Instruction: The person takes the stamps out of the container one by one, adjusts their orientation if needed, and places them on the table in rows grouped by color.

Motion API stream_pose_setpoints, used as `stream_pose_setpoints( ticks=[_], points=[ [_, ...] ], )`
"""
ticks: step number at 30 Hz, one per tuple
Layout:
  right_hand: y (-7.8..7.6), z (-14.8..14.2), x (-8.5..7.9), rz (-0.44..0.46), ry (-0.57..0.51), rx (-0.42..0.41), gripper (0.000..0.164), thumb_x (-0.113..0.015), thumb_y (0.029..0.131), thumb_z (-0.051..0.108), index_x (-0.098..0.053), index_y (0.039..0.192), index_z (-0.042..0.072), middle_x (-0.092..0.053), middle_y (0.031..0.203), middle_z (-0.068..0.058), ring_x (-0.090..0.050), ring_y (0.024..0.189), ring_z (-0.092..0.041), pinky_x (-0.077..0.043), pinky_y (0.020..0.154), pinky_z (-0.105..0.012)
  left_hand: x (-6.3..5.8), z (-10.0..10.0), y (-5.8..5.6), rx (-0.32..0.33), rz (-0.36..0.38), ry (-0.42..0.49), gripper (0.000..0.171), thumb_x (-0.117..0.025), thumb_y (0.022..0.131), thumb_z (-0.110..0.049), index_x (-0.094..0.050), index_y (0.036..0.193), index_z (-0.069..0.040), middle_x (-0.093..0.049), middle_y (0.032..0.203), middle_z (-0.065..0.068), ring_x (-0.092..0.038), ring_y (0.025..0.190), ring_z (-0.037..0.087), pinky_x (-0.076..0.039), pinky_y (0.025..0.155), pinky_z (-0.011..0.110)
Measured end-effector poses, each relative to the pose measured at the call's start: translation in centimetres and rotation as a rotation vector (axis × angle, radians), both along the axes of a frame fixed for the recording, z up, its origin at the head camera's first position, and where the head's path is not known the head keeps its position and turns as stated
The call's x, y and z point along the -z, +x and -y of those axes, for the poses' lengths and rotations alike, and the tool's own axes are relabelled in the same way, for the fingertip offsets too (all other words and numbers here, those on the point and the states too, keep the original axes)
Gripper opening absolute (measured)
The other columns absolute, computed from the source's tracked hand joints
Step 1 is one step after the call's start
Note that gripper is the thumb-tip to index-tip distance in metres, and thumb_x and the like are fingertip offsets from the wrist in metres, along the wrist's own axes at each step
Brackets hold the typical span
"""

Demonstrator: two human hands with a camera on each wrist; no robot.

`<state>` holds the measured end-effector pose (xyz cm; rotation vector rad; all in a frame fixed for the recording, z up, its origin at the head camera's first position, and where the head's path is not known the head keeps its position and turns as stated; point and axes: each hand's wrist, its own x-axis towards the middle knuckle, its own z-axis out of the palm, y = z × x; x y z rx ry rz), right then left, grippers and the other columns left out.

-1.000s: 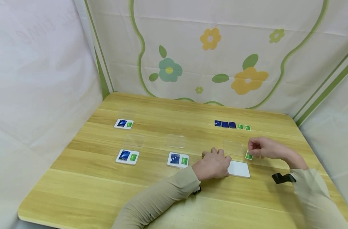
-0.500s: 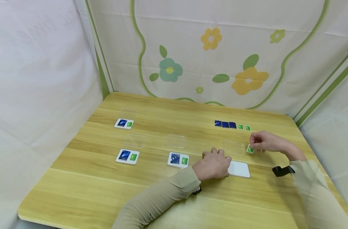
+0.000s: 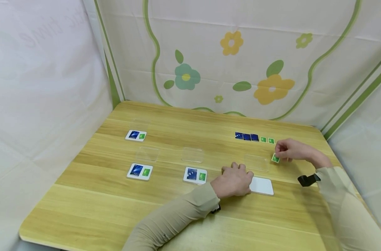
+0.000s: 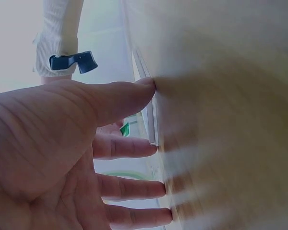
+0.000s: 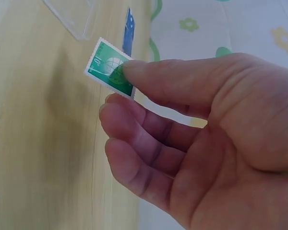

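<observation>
In the head view my right hand (image 3: pixel 292 151) is raised over the right part of the table. Between its thumb and fingers it pinches a green postage stamp (image 5: pixel 108 67); the right wrist view shows its toothed white border and a globe print. My left hand (image 3: pixel 234 179) reaches down to the table at the left end of a flat white case (image 3: pixel 261 185). Thumb and index finger hold the case's edges, and the other fingertips touch the tabletop, as the left wrist view shows. A clear plastic lid (image 3: pixel 256 162) lies just behind this case.
At the back right, several blue stamps (image 3: pixel 246 136) and green stamps (image 3: pixel 267 140) lie in a row. Three cases, each with a blue and a green stamp, sit at the middle (image 3: pixel 195 175), front left (image 3: pixel 139 172) and back left (image 3: pixel 135 135). Clear lids (image 3: pixel 192 154) lie behind them.
My right hand has moved up and slightly right in the head view, carrying the green stamp away from the white case. My left hand has stayed in place.
</observation>
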<state>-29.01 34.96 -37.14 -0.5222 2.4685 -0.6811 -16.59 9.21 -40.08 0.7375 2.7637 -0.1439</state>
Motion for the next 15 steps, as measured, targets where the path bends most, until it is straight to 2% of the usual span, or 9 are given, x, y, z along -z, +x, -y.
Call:
stream_pose_setpoints(
  ticks=[15],
  points=[
    [-2.4,-1.0,0.9,-0.026,0.106,0.033,0.014,-0.062,0.095,0.013,-0.055,0.090,0.002,-0.054,0.073,-0.003,-0.052,0.066,-0.015,-0.049,0.059,-0.032,-0.1,0.0,0.1,0.004,0.005,-0.004,0.048,-0.056,0.092,-0.059,-0.051,0.133,-0.036,-0.049,0.136,-0.002,-0.049,0.122,0.024,-0.053,0.088,0.051]
  ],
)
